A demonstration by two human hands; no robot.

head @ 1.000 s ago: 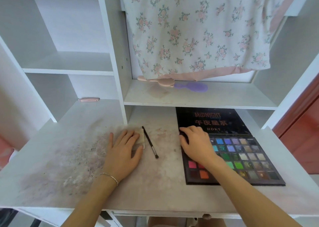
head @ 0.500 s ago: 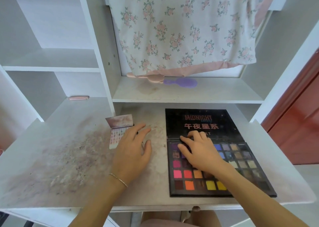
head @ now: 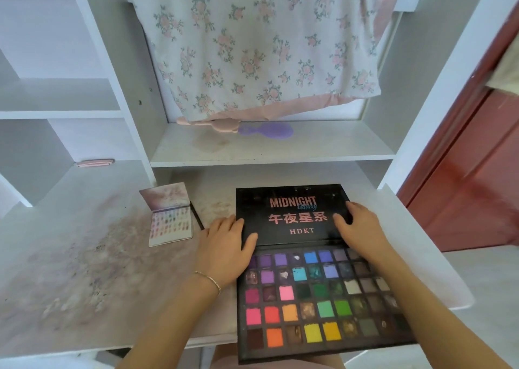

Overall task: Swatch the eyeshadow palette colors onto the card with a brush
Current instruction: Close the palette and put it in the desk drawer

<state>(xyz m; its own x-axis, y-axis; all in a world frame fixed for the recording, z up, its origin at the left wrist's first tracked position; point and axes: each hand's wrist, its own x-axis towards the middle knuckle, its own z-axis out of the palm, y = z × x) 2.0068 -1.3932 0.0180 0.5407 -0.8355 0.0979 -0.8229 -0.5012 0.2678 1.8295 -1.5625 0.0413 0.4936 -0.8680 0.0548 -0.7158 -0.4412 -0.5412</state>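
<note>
Black palette point(head: 309, 270) lies open w/ its near end hanging over the desk point(head: 70, 270) edge, both hands on the lid. Left hand point(head: 224, 252) lies flat, fingers relaxed, thumb on the lid; right hand point(head: 359, 228) is loosely spread on its right side, neither gripping anything. Brush point(head: 196, 217) is a thin dark stick just left of the left hand, beside the card point(head: 171, 224), running near-to-far, so imo left is closer.

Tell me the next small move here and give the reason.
Probably push the palette back onto the desk: its near edge overhangs. Both the left hand and right hand rest on its lid, while the brush lies ungripped beside the swatch card.
</note>
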